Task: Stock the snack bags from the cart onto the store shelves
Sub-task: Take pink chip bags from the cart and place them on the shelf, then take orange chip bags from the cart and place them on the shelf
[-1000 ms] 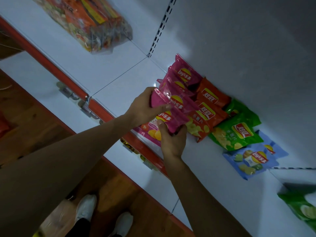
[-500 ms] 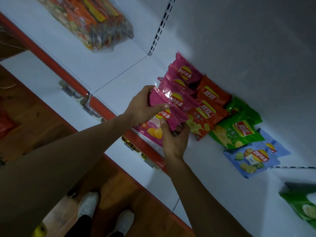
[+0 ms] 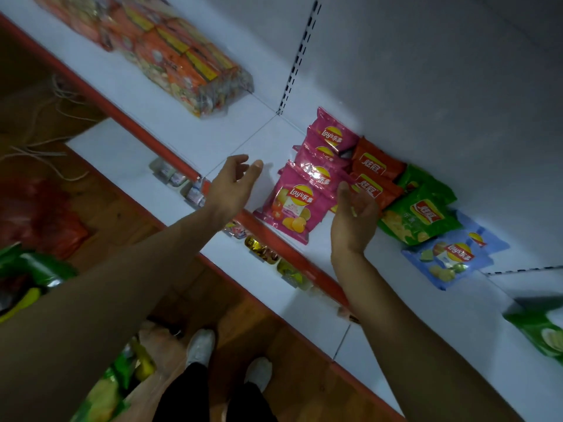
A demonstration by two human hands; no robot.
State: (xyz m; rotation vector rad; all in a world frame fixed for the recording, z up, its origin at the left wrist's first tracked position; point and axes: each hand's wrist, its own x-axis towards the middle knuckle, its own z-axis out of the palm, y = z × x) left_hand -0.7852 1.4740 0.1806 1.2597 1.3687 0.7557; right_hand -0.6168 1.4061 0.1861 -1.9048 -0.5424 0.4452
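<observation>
My left hand and right hand hang slack-fingered with nothing in them, one on each side of the front pink bag, which stands at the lip of the white shelf, its length running back toward the wall. More bags (green ones, I judge) wait down at my left, nearer my left hand

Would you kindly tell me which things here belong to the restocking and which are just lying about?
Job:
pink Lay's bags
orange bags
green bag
blue bag
shelf

Lying about:
wrapped orange multipack
red plastic bag
</observation>
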